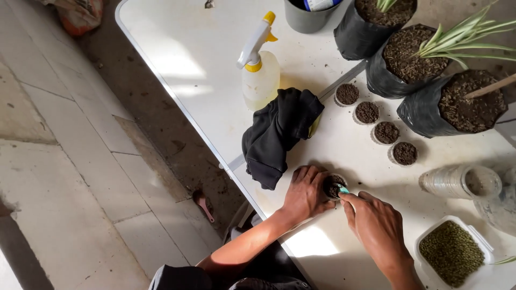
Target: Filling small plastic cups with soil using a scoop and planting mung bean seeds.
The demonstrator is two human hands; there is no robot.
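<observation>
left hand [305,194] wrapped round small soil-filled cup [333,186], steadied near desk [204,59] front edge | right hand [376,225] fingers pinched on small teal item at cup rim | four filled cups [376,122] rowed behind, kept clear | seed tub [452,252] by right edge

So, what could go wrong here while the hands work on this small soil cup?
The small cup of soil, held by the left hand, could tip and spill soil on the white table. The right hand works close to the open tub of green seeds; its forearm might knock it.
</observation>
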